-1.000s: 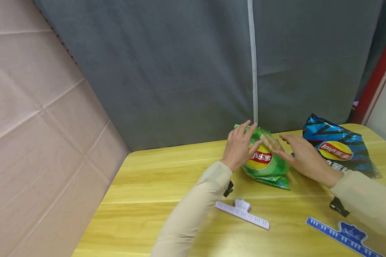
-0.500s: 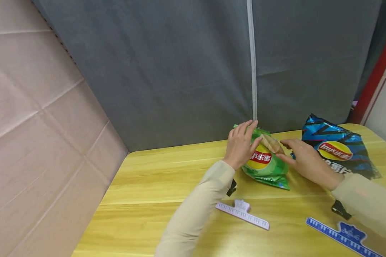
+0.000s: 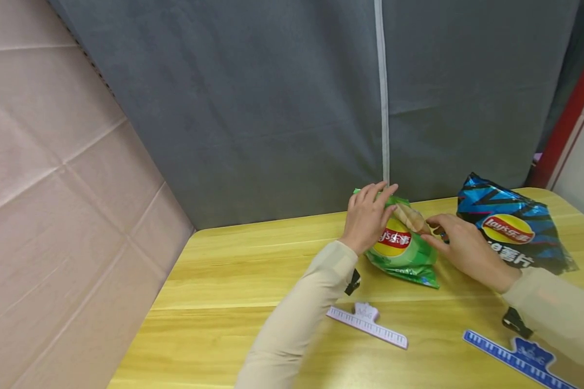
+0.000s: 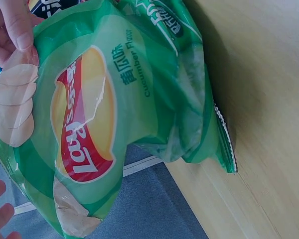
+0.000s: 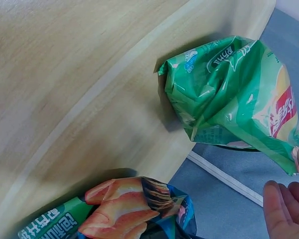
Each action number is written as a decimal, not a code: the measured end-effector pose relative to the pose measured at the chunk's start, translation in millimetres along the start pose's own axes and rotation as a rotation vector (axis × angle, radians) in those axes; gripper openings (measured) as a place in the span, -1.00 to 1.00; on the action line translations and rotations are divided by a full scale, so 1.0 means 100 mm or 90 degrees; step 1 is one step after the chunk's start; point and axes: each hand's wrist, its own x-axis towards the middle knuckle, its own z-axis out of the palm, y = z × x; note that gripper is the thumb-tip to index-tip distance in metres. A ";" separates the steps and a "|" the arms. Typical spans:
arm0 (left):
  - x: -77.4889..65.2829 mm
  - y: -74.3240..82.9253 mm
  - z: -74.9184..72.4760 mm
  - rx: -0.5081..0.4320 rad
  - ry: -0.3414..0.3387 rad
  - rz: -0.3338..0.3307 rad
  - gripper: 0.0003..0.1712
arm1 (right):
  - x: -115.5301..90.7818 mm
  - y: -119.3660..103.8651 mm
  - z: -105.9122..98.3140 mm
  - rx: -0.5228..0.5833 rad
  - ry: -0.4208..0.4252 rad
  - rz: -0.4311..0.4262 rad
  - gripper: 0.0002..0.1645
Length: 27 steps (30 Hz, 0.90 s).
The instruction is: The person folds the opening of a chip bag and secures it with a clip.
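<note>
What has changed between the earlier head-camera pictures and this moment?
The left hand shifted slightly right over the green bag. The right hand drew its thumb and index finger closer together at that bag's right edge; whether it has a firm hold is unclear. The blue bag, lilac clip and blue clip stayed put.

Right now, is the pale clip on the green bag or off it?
Off: the pale clip lies on the table, apart from the green bag.
</note>
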 end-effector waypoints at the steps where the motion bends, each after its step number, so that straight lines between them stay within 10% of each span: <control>1: 0.00 0.00 0.00 0.001 -0.001 0.003 -0.51 | 0.00 0.00 0.00 0.003 0.001 -0.002 -0.63; 27: 0.02 0.05 0.09 0.008 -0.004 -0.010 -0.62 | -0.04 0.01 -0.02 0.037 -0.045 0.028 -0.78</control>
